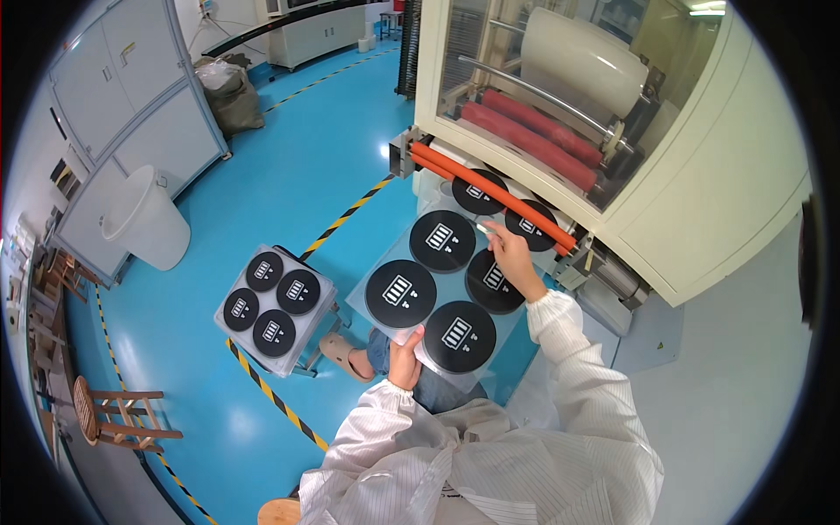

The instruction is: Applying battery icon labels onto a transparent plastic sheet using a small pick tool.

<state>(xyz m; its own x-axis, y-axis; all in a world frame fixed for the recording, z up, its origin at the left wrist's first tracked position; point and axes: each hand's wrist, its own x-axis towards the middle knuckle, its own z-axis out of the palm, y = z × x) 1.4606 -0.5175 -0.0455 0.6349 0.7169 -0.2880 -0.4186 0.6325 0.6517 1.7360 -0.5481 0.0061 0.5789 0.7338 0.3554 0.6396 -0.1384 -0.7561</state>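
A clear plastic sheet [513, 338] bearing several black round discs [443, 241] comes out from beneath the orange rollers and stretches toward me. My left hand [405, 360] grips its near edge, thumb on top, beside the nearest discs. At the far right of the sheet, my right hand [512, 260] pinches a small, pale, slim object [484, 227] just short of the rollers. What kind of object it is, I cannot make out. White battery-like symbols mark the discs. Farther discs lie partly hidden under the rollers.
A pair of orange rollers [490, 194] spans the outlet of a large cream machine [700, 210]. To my left, a small stand [229, 306] carries a stack topped with black discs. A white bin [157, 219], a wooden stool [131, 420] and striped floor tape are farther left.
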